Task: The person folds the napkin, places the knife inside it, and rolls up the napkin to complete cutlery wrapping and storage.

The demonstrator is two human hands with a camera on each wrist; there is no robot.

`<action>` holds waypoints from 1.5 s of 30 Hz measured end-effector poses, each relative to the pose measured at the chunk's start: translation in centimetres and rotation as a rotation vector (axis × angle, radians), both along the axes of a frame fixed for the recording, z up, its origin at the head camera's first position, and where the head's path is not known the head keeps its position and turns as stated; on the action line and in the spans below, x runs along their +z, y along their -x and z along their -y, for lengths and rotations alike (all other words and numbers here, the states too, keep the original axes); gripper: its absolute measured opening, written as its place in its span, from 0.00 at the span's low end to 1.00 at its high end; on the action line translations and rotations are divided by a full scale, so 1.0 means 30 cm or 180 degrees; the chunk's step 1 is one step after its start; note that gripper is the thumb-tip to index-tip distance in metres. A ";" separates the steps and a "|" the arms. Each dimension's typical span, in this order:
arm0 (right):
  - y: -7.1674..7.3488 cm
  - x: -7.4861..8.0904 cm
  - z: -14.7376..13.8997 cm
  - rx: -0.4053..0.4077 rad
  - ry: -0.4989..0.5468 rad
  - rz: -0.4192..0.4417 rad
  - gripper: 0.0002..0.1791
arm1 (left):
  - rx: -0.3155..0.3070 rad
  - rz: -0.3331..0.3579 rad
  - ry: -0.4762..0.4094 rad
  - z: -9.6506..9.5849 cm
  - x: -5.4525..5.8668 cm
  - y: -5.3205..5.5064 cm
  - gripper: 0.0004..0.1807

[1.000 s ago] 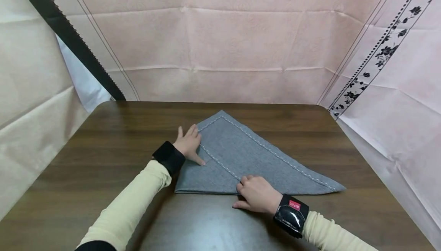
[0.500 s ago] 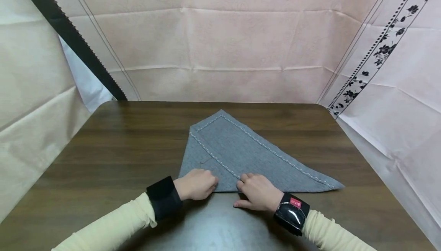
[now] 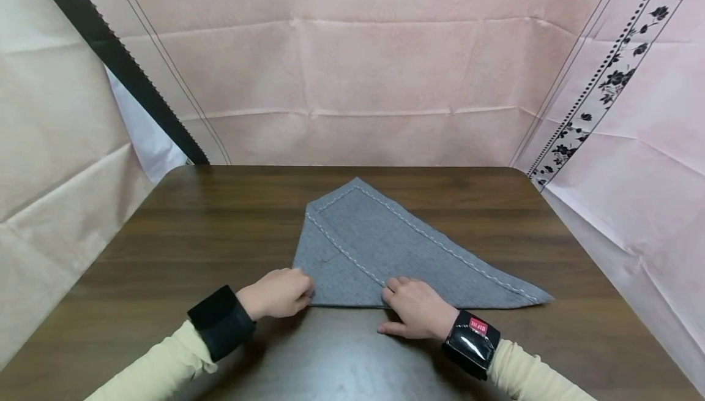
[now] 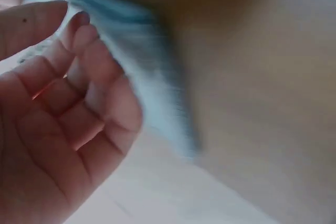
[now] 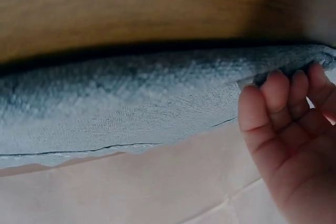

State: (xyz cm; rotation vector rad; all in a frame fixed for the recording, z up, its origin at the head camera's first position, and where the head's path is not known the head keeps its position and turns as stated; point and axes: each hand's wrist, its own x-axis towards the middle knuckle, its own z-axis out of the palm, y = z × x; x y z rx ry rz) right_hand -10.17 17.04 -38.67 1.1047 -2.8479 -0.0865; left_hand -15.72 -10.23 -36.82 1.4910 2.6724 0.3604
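A grey-blue cloth (image 3: 366, 248) with white dashed stitching lies folded on the table, its long folded edge toward me. My left hand (image 3: 281, 292) is at the cloth's near left corner, fingers loosely bent over the edge. In the left wrist view the fingers (image 4: 107, 85) touch the cloth (image 4: 157, 82), with thumb and fingertips close and no fabric visible between them. Near the middle of the folded edge my right hand (image 3: 415, 309) rests on the cloth, its thumb off on the table. The right fingertips (image 5: 252, 106) press on the fabric in the right wrist view.
The brown wooden table (image 3: 220, 229) has rounded far corners. Behind and beside it hang pale pink sheets (image 3: 385, 82) with creases, a black strip (image 3: 121, 64) at left and a floral band (image 3: 611, 86) at right. Both wrists wear black bands (image 3: 222, 322).
My left hand has come down from the cloth's upper left side to the folded edge, then slid left along it to the corner. The right hand has stayed in place.
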 end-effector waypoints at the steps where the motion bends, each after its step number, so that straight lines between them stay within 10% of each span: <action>1: -0.001 0.001 -0.003 -0.0007 0.0010 -0.0013 0.23 | -0.0040 -0.0071 0.0009 -0.035 0.012 -0.005 0.12; 5: 0.002 0.005 -0.004 -0.0001 0.0066 -0.0003 0.23 | -0.0281 -0.0287 0.0079 -0.193 0.044 -0.020 0.03; 12: 0.008 0.016 -0.019 0.0035 0.0340 0.0324 0.22 | -0.0440 0.0406 0.0123 -0.371 0.036 0.022 0.08; 23: -0.004 0.021 -0.141 -0.0246 0.0988 0.0914 0.12 | -0.0451 0.0586 -0.0019 -0.391 -0.065 0.062 0.12; 35: -0.089 0.024 -0.510 -0.1339 0.0934 0.0751 0.12 | -0.0298 0.0705 0.0312 -0.422 -0.030 0.039 0.16; 45: -0.119 0.036 -0.617 -0.2221 0.0741 0.0849 0.09 | -0.0220 0.0490 0.0608 -0.450 -0.018 0.022 0.14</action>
